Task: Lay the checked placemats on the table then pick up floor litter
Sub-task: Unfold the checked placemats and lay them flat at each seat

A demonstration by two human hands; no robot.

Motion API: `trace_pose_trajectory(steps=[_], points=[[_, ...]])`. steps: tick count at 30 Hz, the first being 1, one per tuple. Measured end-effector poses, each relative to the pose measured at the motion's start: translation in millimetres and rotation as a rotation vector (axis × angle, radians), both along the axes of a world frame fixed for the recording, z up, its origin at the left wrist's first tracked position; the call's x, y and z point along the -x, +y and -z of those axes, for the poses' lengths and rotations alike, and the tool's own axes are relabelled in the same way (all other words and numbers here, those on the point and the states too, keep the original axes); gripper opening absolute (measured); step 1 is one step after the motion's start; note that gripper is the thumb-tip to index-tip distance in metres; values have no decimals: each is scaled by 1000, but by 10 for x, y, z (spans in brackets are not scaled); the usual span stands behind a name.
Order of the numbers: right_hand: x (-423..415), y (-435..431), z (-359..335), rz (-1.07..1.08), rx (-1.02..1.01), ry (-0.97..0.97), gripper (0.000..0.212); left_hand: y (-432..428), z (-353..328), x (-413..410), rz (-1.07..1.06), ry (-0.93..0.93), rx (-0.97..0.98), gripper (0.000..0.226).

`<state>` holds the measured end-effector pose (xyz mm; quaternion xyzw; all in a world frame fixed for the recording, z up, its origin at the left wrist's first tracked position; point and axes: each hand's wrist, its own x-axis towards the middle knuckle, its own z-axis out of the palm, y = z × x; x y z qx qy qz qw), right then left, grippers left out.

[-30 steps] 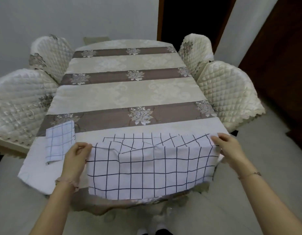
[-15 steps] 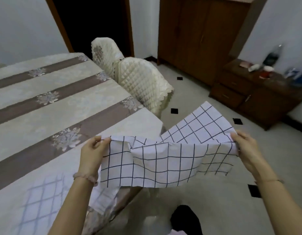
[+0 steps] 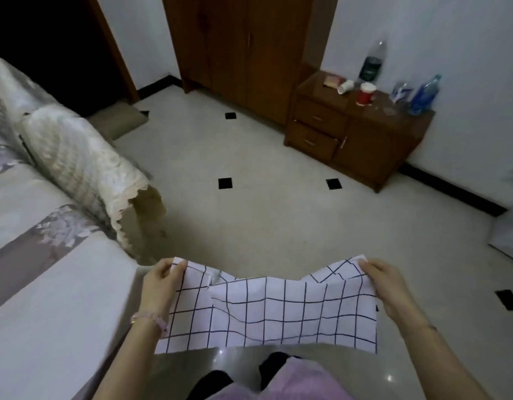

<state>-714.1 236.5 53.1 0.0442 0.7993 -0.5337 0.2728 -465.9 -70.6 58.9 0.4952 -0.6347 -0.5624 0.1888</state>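
Note:
A white checked placemat (image 3: 272, 310) with a dark grid hangs in the air over the floor, to the right of the table (image 3: 47, 284). My left hand (image 3: 160, 281) pinches its upper left corner and my right hand (image 3: 385, 281) pinches its upper right corner. The cloth sags in the middle between them. The table, covered in a cream cloth with brown floral stripes, fills the left side. No litter shows on the visible floor.
A quilted chair (image 3: 85, 168) stands against the table's right side. A wooden wardrobe (image 3: 243, 47) and a low cabinet (image 3: 356, 140) with bottles and a red cup (image 3: 365, 93) line the far wall. Pale tiled floor (image 3: 264, 220) lies ahead.
I have turned right, away from the table, carrying the placemat off its edge over the floor. The smaller placemat on the table has left the view.

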Motion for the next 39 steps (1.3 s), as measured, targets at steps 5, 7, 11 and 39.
trace_pose_trajectory(steps=[5,7,11,39], points=[[992,-435,-212,26,-9,83,15,-399,-157,889,-26,40,76,8],[1357,-684,-248,28,4,110,18,-640,-195,1200,-37,68,99,8],[1955,-1259,-213,-4,0,107,17,-1179,-89,1758,-103,86,80,8],[4126,-9478,-447,-1084,156,135,18,-5617,-505,2902,-1116,77,170,16]])
